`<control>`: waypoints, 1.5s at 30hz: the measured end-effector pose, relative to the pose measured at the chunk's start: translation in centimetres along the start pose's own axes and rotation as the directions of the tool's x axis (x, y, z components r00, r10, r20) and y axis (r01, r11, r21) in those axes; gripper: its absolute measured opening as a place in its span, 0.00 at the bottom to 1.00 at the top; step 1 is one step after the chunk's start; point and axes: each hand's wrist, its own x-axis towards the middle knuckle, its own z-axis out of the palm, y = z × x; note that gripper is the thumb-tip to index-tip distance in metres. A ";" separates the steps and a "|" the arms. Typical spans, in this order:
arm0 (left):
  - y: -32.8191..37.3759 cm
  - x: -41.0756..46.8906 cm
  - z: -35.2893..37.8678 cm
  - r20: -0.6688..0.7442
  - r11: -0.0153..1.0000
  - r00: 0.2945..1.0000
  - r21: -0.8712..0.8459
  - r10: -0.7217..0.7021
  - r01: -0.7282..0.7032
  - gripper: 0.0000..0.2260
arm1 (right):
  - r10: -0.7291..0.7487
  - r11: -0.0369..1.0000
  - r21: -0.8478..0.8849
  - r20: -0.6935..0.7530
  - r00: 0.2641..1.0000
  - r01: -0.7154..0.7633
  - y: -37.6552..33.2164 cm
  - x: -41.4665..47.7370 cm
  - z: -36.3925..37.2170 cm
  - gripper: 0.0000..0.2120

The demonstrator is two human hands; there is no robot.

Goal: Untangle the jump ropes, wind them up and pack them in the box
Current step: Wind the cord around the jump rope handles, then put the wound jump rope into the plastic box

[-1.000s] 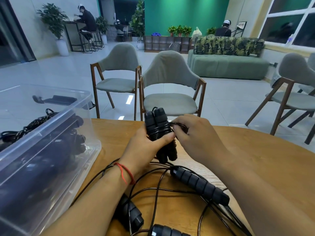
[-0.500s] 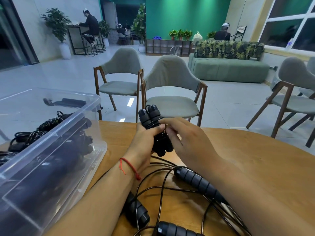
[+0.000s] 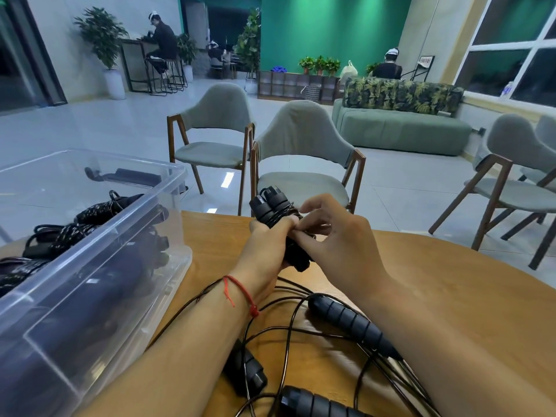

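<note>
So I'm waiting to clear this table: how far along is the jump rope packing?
Done: several wound ropes sit in the clear box. In hand: the left hand grips one bundled rope while the right hand pinches its cord, probably securing the wrap. Left: loose ropes, three handles showing, lie tangled on the table, not yet wound or packed.

view: head, single | faces forward and down | close over left hand [image 3: 264, 248], right hand [image 3: 343, 245], table [image 3: 451, 296] | edges seemingly warped

The box [image 3: 99, 236] walls the left, tangled ropes [image 3: 349, 323] cover the near table [image 3: 451, 296]; bare wood lies right.
</note>
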 end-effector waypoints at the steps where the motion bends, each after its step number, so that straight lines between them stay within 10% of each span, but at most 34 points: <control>1: 0.3 -0.1 -0.1 0.019 1.000 1.000 0.004 0.002 -0.002 0.26 | 0.055 0.997 0.054 -0.005 0.998 -0.055 0.0 0.2 -0.1 0.18; 11: 1.6 -0.2 -1.0 0.092 0.983 0.995 0.174 0.034 -0.050 0.22 | 0.367 0.843 0.306 0.275 0.889 -0.443 -0.3 1.1 -1.5 0.17; 21: 5.7 -3.2 1.7 0.058 0.887 0.953 0.354 0.297 -0.298 0.11 | 0.286 0.901 0.263 0.243 0.927 -0.346 -4.3 1.9 -3.0 0.27; 28: 9.4 -8.3 2.0 -0.144 0.848 0.890 0.400 0.432 -0.347 0.14 | 0.050 0.988 -0.155 0.228 0.972 -0.015 -11.0 2.3 -2.7 0.44; 39: 17.1 -16.1 -6.6 -0.409 0.831 0.795 0.519 0.447 -0.200 0.25 | -0.228 0.924 -0.257 0.224 0.947 0.283 -23.1 3.2 2.5 0.32; 45: 20.3 -19.7 -14.0 -0.332 0.815 0.862 0.561 0.384 -0.147 0.22 | -0.207 0.941 -0.188 0.336 0.919 0.281 -27.8 4.7 6.4 0.17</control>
